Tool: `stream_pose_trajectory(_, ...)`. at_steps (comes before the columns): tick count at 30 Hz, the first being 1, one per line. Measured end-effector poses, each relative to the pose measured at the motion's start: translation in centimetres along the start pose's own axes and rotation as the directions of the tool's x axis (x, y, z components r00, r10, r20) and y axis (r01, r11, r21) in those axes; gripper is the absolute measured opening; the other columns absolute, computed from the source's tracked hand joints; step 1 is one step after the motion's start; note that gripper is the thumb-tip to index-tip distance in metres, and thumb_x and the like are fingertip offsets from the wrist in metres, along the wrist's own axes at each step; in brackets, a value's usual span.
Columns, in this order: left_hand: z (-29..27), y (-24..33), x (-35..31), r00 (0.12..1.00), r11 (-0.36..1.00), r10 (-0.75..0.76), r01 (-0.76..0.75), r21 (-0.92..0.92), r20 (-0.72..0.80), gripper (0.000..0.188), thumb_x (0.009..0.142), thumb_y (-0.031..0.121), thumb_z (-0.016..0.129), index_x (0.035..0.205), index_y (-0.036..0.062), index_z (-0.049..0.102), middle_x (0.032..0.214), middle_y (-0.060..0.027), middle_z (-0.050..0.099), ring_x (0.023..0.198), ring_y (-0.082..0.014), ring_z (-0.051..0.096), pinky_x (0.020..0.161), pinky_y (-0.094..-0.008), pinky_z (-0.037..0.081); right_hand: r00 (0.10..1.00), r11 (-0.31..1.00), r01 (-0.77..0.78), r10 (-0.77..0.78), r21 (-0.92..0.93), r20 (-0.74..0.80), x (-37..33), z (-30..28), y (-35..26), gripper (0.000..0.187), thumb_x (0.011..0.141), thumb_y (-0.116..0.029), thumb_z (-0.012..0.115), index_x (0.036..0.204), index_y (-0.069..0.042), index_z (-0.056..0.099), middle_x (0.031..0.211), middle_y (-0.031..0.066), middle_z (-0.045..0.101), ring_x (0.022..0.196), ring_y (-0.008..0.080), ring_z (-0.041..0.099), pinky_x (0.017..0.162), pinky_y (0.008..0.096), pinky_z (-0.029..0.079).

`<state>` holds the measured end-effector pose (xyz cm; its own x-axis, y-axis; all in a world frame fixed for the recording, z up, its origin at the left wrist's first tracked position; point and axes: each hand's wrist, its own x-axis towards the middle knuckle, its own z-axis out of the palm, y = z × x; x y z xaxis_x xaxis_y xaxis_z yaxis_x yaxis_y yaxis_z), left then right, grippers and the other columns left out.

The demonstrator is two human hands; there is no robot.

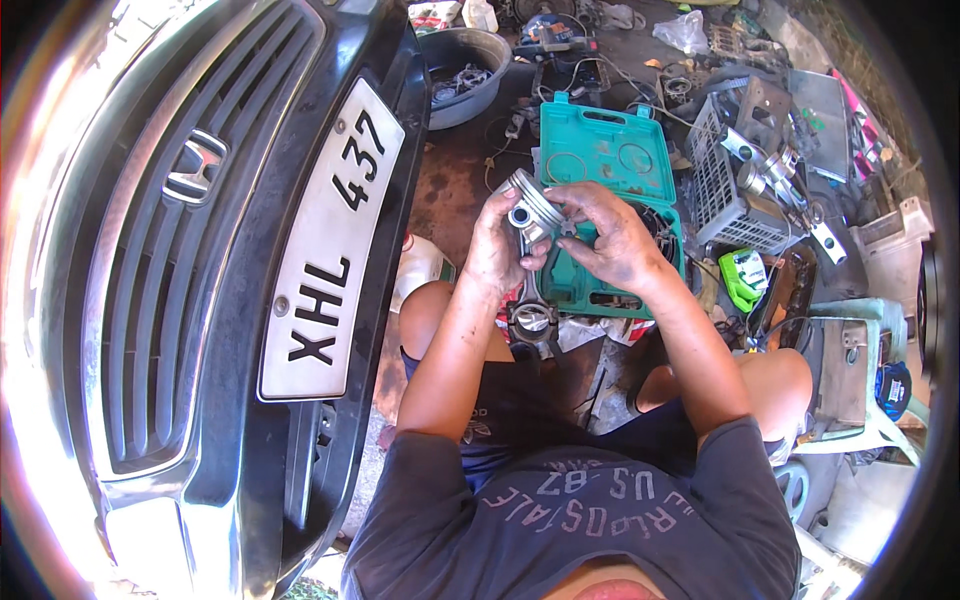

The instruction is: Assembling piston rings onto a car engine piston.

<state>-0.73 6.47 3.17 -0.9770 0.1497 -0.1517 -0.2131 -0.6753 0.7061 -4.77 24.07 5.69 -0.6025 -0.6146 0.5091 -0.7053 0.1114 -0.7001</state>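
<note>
A silver engine piston [537,212] with ring grooves round its crown is held up in front of me, tilted. My left hand [488,248] is closed round its skirt, thumb on the near left side. From the piston hangs a connecting rod [532,288], its big end low over my lap. My right hand [618,240] has its fingertips bent against the ringed right edge of the piston, with the thumb apart below. Behind and beneath the hands lies an opened teal tool case [608,180], partly hidden by my right hand.
On the left, a car's front bumper and grille [150,290] rise close by. A grey basin [470,85] stands beyond it. At right, more pistons with rods [765,178] rest on a grey plastic crate [720,195], near a bright green container [742,278] and a pale green chair [885,340].
</note>
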Motion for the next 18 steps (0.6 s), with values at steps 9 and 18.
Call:
stream_pose_trajectory(9, -0.7, -0.1, 0.5, 0.988, 0.965, -0.143, 0.152, -0.212, 0.056, 0.052, 0.084, 0.057, 0.047, 0.104, 0.0105, 0.059, 0.085, -0.0059, 0.062, 0.051, -0.0119, 0.044, 0.037, -0.0193, 0.027, 0.985, 0.994, -0.111, 0.113, 0.021, -0.128, -0.6, 1.0, 1.4, 0.038, 0.069, 0.009, 0.067, 0.104, -0.002, 0.059, 0.095, 0.0110, 0.062, 0.089, 0.0237, 0.062, 0.077, 0.0316, 0.051)
stream_pose_trajectory(18, 0.4, -0.8, -0.6, 0.974, 0.988, -0.043, 0.009, 0.153, 0.221, 0.059, 0.075, 0.030, 0.066, 0.123, 0.0060, 0.040, 0.085, -0.0068, 0.057, 0.051, -0.0099, 0.052, 0.034, -0.0183, 0.035, 0.994, 0.951, -0.025, 0.055, 0.308, -0.090, 0.6, -1.9, 1.8, 0.024, 0.083, 0.001, 0.058, 0.106, -0.003, 0.063, 0.098, 0.0100, 0.062, 0.094, 0.0213, 0.060, 0.081, 0.0315, 0.048)
